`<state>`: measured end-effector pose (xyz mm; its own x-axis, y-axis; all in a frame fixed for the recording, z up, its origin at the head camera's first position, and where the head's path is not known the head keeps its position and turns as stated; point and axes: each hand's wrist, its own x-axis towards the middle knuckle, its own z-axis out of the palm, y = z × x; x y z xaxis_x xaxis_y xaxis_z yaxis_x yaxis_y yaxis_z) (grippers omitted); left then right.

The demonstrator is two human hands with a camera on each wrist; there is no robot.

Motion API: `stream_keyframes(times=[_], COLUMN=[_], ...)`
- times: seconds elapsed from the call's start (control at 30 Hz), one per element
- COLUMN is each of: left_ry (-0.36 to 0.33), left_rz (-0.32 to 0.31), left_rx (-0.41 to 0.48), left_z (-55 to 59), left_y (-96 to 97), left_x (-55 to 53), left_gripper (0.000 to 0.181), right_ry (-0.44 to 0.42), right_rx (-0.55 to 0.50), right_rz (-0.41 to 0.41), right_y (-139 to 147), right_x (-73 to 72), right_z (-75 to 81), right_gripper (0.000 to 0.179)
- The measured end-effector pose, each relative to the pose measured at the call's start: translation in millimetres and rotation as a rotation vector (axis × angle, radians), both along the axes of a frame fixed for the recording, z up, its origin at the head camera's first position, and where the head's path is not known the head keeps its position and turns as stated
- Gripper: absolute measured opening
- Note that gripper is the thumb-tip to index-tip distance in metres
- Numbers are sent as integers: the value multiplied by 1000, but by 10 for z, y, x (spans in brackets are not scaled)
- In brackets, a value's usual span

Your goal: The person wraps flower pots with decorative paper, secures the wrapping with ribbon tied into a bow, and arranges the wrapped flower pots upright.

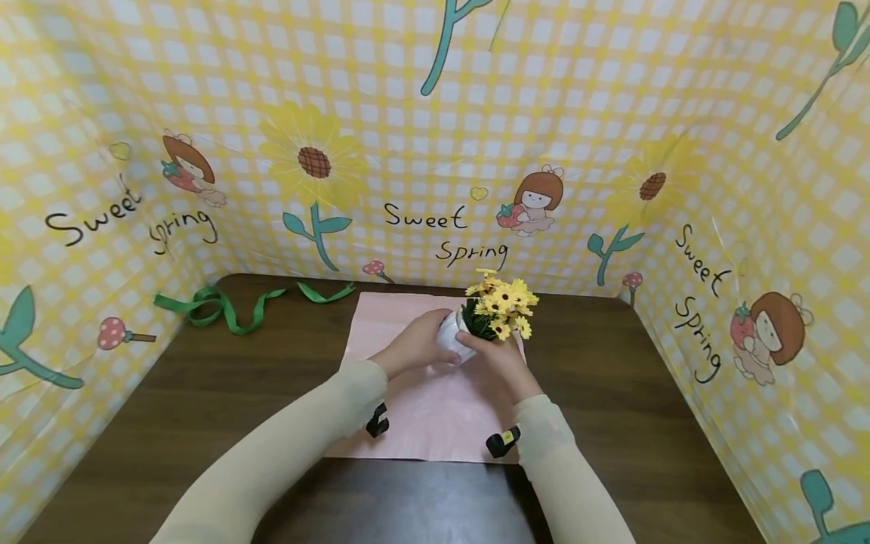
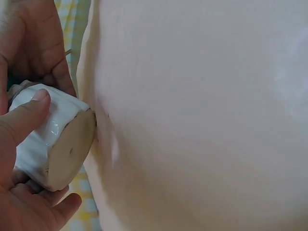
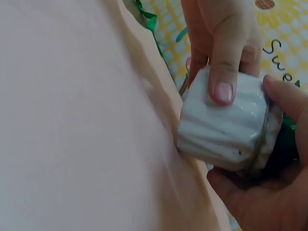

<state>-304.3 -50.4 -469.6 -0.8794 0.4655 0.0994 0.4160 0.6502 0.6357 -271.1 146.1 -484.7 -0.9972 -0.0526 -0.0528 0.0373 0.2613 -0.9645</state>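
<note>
A white ridged ceramic flowerpot point(image 1: 451, 332) with yellow artificial-looking flowers point(image 1: 504, 302) and dark green leaves is held between both hands, tilted with its flowers toward the right. My left hand point(image 1: 423, 341) grips the pot's body, its thumb pressed along the side. Near the rim, my right hand point(image 1: 501, 358) holds the pot, with the thumb on one side and fingers on the other. The left wrist view shows the pot's flat beige base point(image 2: 71, 149). Below the hands lies a pale pink sheet point(image 1: 421, 412), flat on the table.
Green ribbon point(image 1: 234, 321) lies in loose loops at the back left of the dark wooden table point(image 1: 612, 393), with a shorter ribbon piece point(image 1: 325, 293) beside it. A yellow checked cloth point(image 1: 408, 143) walls in the back and both sides.
</note>
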Motion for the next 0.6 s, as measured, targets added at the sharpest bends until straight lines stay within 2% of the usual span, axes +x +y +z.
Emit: stream_keyframes(times=[0.17,0.27,0.33,0.43,0.6], left_ry=[27,41,50,60,59], left_rz=[5,4,-3,-13,-18], left_rx=[-69,-130,-153,-166,-171], left_z=[91,125,142,163,173], left_y=[59,105,133,164,183], left_x=[19,17,10,-3,-24], left_gripper=[80,79,77,75,75], right_ry=[-53,-58,-63,-89,-126], right_rx=[-68,-39,29,198,585], right_rz=[24,18,33,125,428], right_y=[68,103,138,206,249], right_x=[4,43,85,186,393], right_z=[25,55,105,239,577], right_gripper=[87,86,85,81,63])
